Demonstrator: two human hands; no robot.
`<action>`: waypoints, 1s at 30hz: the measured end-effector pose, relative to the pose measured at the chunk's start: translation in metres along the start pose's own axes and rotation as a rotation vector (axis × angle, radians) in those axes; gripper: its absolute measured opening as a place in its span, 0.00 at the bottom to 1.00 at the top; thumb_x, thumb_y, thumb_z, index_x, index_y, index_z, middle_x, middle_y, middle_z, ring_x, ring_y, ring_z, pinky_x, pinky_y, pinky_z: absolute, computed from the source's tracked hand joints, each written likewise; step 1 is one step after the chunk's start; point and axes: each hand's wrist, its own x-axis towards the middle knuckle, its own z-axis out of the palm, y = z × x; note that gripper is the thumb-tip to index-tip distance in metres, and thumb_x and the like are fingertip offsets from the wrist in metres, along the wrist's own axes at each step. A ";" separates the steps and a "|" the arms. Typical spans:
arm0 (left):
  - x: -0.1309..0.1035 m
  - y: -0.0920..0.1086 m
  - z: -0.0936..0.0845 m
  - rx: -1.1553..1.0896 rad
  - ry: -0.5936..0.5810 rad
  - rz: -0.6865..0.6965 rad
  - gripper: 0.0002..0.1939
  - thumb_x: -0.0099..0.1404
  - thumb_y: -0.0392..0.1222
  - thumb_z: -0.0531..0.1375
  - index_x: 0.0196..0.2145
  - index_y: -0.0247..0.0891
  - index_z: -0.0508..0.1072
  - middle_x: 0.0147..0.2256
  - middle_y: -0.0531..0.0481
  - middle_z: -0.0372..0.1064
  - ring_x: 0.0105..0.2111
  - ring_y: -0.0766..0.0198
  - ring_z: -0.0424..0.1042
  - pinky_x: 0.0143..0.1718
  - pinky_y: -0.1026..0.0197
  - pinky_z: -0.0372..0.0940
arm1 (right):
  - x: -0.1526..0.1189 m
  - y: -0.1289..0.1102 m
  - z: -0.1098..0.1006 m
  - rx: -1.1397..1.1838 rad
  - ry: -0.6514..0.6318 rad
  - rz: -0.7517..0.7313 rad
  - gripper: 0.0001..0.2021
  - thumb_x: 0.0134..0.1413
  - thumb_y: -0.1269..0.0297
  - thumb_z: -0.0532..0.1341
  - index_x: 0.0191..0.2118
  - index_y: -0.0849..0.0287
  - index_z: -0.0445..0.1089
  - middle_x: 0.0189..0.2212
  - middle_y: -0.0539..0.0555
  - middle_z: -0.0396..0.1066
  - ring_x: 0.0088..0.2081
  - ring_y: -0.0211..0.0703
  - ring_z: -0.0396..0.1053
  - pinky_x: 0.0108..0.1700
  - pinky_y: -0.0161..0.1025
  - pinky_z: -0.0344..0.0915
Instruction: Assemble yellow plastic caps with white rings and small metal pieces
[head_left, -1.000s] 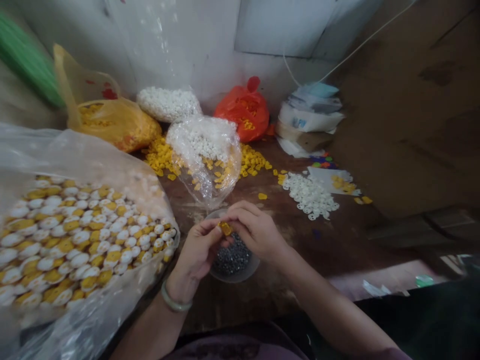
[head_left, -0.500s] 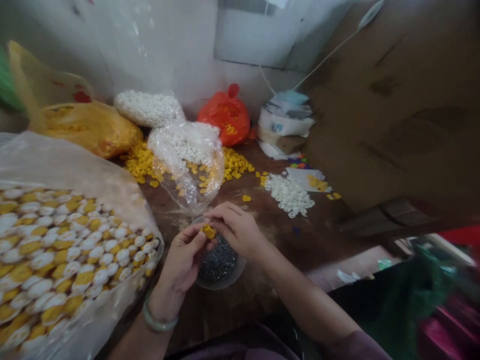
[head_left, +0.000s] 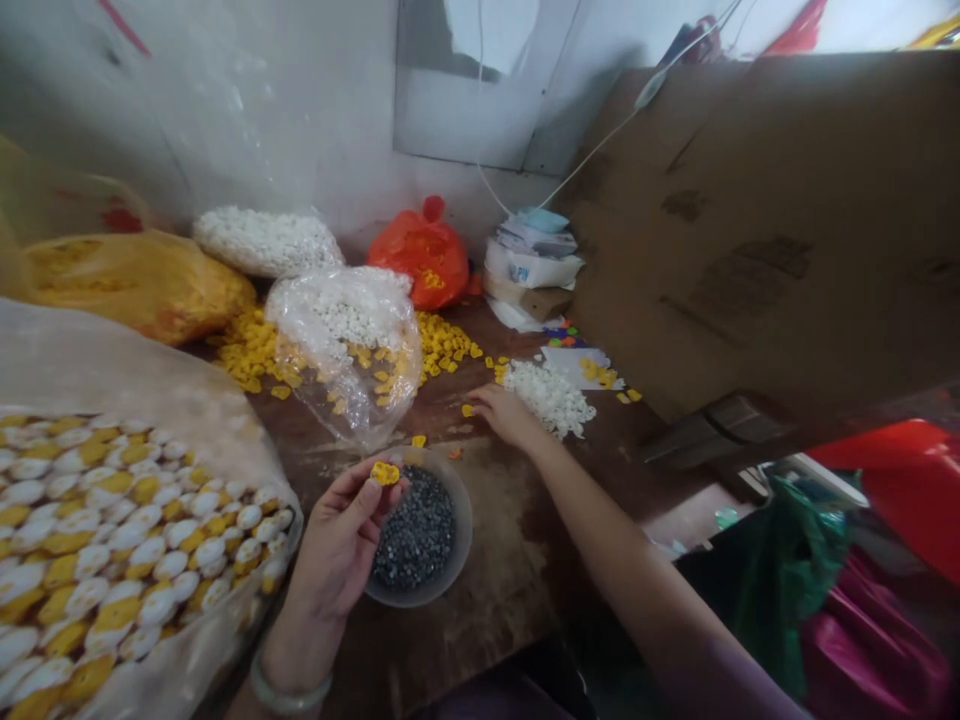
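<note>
My left hand (head_left: 341, 535) pinches a small yellow plastic piece (head_left: 385, 473) between thumb and fingers, at the left rim of a round bowl (head_left: 459, 560). Small dark shiny beads (head_left: 412, 530) fill much of the bowl. Further right, my right hand (head_left: 510, 414) stretches over the table, fingers extended and partly hidden from view. Its fingertips are beside a single yellow piece (head_left: 468, 410) on the wood; whether they touch it is unclear. A pile of small white pieces (head_left: 551, 398) lies just beyond that hand.
A large clear bag of white-and-yellow parts (head_left: 150, 540) fills the left side. Behind are a yellow bag (head_left: 142, 285), a clear bag of white pieces (head_left: 352, 320), loose yellow pieces (head_left: 446, 345) and a red bag (head_left: 420, 255). A cardboard panel (head_left: 765, 240) stands at right.
My right hand has left the yellow piece at my left hand and moved right and forward across the table. My left hand still holds its piece. The view has shifted somewhat.
</note>
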 end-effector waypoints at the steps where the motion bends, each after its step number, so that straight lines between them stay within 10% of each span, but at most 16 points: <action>1: 0.000 0.000 0.000 -0.004 0.000 0.003 0.20 0.35 0.39 0.77 0.29 0.36 0.81 0.29 0.47 0.80 0.27 0.67 0.77 0.31 0.73 0.72 | 0.000 -0.005 0.006 0.007 -0.007 -0.010 0.11 0.55 0.78 0.63 0.43 0.64 0.75 0.43 0.58 0.74 0.46 0.43 0.70 0.51 0.36 0.63; 16: 0.000 -0.005 -0.004 0.017 -0.072 0.019 0.16 0.39 0.40 0.76 0.28 0.37 0.80 0.28 0.50 0.78 0.27 0.68 0.75 0.32 0.69 0.70 | -0.059 -0.135 -0.013 0.704 0.130 -0.364 0.02 0.56 0.71 0.64 0.35 0.57 0.74 0.34 0.51 0.76 0.36 0.40 0.74 0.40 0.37 0.71; 30: 0.000 -0.005 0.000 0.031 0.016 0.000 0.18 0.34 0.40 0.77 0.25 0.35 0.79 0.25 0.51 0.77 0.25 0.67 0.75 0.32 0.65 0.70 | -0.070 -0.146 -0.014 0.697 0.160 -0.398 0.09 0.58 0.72 0.61 0.36 0.52 0.78 0.35 0.50 0.77 0.39 0.42 0.76 0.42 0.40 0.74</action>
